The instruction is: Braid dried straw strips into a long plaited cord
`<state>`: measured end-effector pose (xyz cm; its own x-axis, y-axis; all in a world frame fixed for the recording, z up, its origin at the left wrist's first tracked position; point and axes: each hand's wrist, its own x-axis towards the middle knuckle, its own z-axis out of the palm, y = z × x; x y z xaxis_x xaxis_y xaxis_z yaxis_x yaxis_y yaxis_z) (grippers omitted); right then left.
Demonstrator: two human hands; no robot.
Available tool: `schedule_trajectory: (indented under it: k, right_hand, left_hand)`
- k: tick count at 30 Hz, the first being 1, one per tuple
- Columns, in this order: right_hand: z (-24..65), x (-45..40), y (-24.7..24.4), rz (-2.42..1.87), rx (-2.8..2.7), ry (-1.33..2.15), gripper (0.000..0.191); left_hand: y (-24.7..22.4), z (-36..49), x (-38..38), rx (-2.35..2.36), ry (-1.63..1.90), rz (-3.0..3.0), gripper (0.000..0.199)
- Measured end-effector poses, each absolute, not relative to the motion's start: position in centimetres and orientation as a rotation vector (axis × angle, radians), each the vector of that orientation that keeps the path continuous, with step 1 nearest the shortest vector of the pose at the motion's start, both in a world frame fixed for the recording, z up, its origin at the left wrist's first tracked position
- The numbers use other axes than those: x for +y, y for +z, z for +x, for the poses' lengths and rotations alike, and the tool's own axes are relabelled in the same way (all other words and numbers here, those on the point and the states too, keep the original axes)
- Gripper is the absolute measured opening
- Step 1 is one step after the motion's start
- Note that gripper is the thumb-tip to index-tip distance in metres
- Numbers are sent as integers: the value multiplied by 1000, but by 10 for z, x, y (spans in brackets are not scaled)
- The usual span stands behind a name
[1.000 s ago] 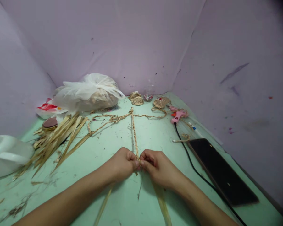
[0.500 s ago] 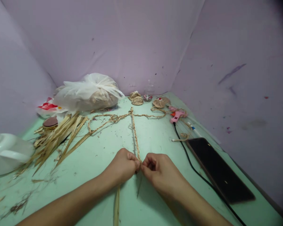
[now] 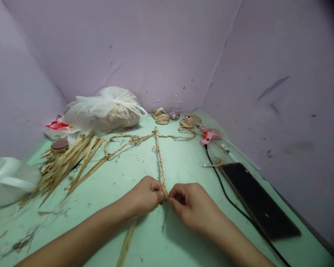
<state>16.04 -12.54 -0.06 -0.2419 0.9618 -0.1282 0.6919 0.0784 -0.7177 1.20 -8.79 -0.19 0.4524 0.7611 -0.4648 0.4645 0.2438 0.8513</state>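
Note:
A thin braided straw cord (image 3: 160,161) runs down the middle of the green table to both hands. My left hand (image 3: 149,194) pinches its near end between thumb and fingers. From the right, my right hand (image 3: 187,202) is closed in a pinch at the same end, its fingertips almost touching the left thumb. The strand between its fingertips is mostly hidden. A flat pale strip (image 3: 126,243) trails below my left hand toward the near edge. At the cord's far end, more braided cord (image 3: 135,139) lies looped to the left and right.
Dry straw strips (image 3: 69,163), a white jug (image 3: 12,181) and a tied plastic bag (image 3: 105,107) are on the left. Woven pieces (image 3: 161,116) lie at the back. A pink glue gun (image 3: 210,136), its black cable (image 3: 231,200) and a dark phone (image 3: 260,200) are on the right.
The flat strip below my left hand has swung to the left. Both hands have shifted slightly, still pinching at the cord's near end.

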Motion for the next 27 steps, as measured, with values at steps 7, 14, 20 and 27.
schedule_trajectory:
  k: [7, 14, 20, 27]
  right_hand:
    - [166, -113, -2, -1567, -1589, 1475, 10]
    - [158, -106, -6, -1564, -1399, 1554, 17]
    - [156, -106, -7, -1611, -1400, 1476, 12]
    - [146, -126, -12, -1702, -1807, 845, 19]
  left_hand:
    - [2, 10, -84, 1144, 280, 1371, 11]
    - [-1, 10, -85, 1132, 305, 1378, 14]
    - [-1, 9, -84, 1222, 254, 1467, 12]
    - [0, 15, -91, 1402, 273, 1632, 14]
